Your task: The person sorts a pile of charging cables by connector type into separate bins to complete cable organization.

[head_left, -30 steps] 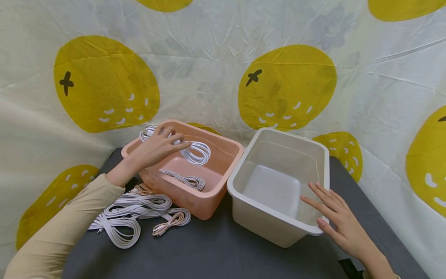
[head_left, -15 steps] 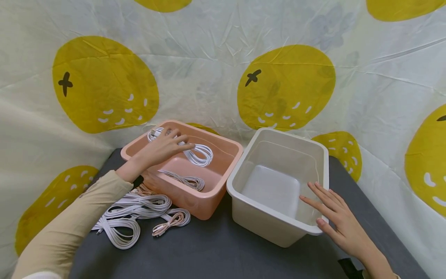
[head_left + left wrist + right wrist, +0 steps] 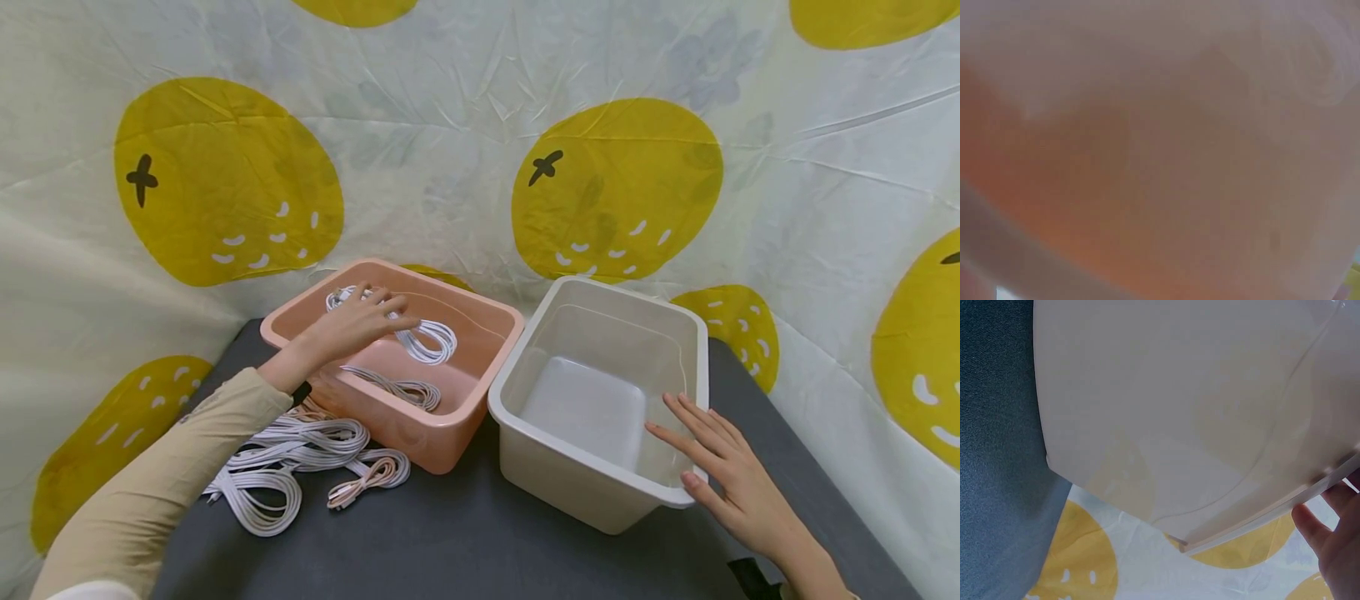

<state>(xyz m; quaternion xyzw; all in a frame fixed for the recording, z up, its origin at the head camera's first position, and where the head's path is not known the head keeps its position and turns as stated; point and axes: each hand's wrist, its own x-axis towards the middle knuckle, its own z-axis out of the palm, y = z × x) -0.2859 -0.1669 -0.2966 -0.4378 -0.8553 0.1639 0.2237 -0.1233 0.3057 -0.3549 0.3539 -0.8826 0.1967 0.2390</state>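
My left hand (image 3: 367, 315) reaches into the pink bin (image 3: 420, 437), its fingers curled over a coiled white cable (image 3: 431, 337) that hangs low inside near the back wall. A second, greyish coil (image 3: 405, 388) lies on the pink bin's floor. My right hand (image 3: 701, 446) rests with straight fingers on the near right rim of the empty white bin (image 3: 577, 487). In the right wrist view the white bin's wall (image 3: 1179, 412) fills the frame, with a fingertip (image 3: 1313, 528) under its rim. The left wrist view is a pink blur.
Several coiled white cables (image 3: 277, 454) and a pinkish cable (image 3: 371, 475) lie on the grey tabletop (image 3: 450, 542) left of the pink bin. A cream cloth with yellow fruit prints (image 3: 615, 183) hangs close behind both bins.
My left hand has carried the white cable from the pink bin's back left rim rightward and down into the bin. The right hand has stayed on the white bin's rim.
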